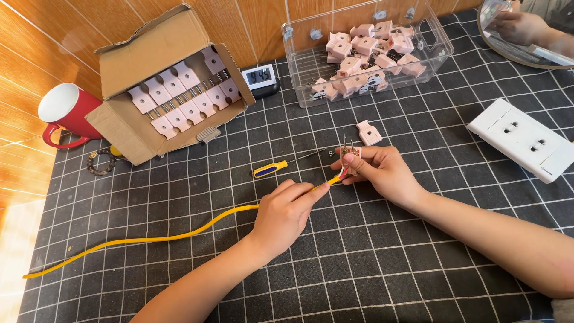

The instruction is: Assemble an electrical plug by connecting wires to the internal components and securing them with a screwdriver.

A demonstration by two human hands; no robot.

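Centre of the mat, the pink plug (351,157) sits pinched upright in the right hand (382,170), prongs pointing up and away, with the stripped end of the yellow cable (179,234) meeting its near side. The left hand (286,212) is closed on that cable just short of the tip, feeding it in; the rest trails off left across the grid mat (371,263). To do this well, I'd say keep the left grip close to the tip so the wire doesn't buckle, and hold the plug steady rather than chasing the cable with it. A yellow-handled screwdriver (270,169) lies just beyond the left hand, a loose plug cover (369,132) just beyond the right. Farther out: a carton (152,60) of plugs far left, a clear bin (439,45) of them far centre, a white socket (526,140) on the right.
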